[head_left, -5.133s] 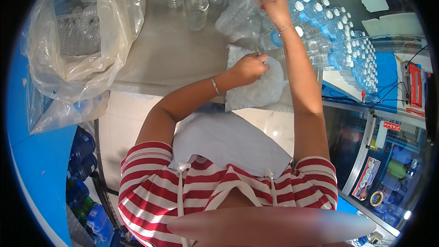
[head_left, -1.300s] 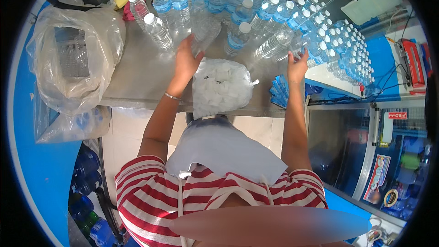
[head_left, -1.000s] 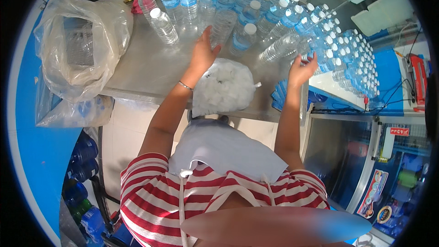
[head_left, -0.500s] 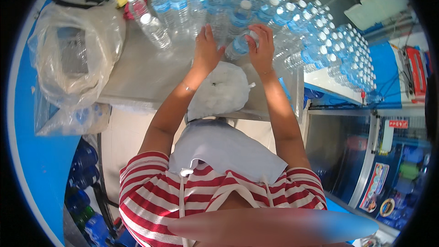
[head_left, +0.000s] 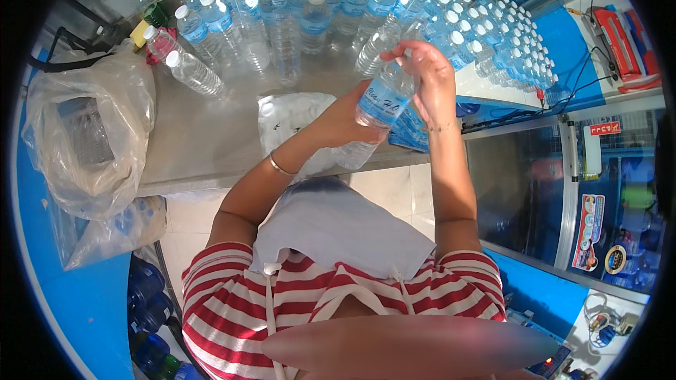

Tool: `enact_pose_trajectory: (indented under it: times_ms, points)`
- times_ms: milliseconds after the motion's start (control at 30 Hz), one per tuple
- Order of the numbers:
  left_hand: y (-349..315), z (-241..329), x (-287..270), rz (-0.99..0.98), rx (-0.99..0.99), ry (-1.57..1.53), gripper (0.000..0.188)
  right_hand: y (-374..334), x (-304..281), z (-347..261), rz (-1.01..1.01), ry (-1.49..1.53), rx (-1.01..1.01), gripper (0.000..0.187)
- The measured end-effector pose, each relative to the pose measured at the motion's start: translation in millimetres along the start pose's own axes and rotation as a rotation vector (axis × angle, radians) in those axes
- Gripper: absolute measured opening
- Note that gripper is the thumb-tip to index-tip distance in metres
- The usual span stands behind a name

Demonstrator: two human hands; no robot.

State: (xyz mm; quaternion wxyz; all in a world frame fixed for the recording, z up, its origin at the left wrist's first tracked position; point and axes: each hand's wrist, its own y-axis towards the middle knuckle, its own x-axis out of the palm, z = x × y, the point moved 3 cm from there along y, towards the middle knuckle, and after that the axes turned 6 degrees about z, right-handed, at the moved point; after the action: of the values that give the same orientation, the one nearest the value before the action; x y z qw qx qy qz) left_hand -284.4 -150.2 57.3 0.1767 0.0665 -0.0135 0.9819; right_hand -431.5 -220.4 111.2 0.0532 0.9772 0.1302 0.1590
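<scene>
A clear plastic water bottle [head_left: 384, 102] with a blue label is tilted over the front of the steel table [head_left: 190, 134]. My left hand [head_left: 348, 118] wraps around its lower half. At the bottle's top my right hand [head_left: 429, 77] curls its fingers around the neck, and the cap is hidden behind them. Beside my left forearm lies a white plastic bag [head_left: 282, 111] at the table's front. Many capped, labelled bottles [head_left: 315, 21] stand in rows just beyond my hands.
Two unlabelled bottles [head_left: 193, 74] stand at the left of the table. A large clear plastic bag [head_left: 105, 141] hangs open at the left edge. More capped bottles [head_left: 517, 56] crowd the white surface at right, near a glass-fronted cabinet [head_left: 517, 183]. Blue containers [head_left: 148, 295] sit low at left.
The bottle between my hands has come up off the table and toward me, with my left hand now around it. My view has shifted, and more of the white bag's flat side shows.
</scene>
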Motion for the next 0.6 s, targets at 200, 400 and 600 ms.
enact_pose_trajectory:
  times_ms: [200,400,600]
  points:
    - [2.6,-13.6,1.8,0.137,0.205,0.358,0.094,-38.7,-43.5,-24.8,0.226,-0.81,-0.525,0.019]
    - [-35.0,-22.0,-35.1,0.248,0.053,0.357,0.057,-10.8,-176.0,-60.7,0.644,-0.932,-0.487,0.02]
    - [-62.2,-32.3,-54.2,0.479,-0.047,0.265,0.039,49.2,-336.5,-35.6,0.812,-1.599,-0.467,0.026]
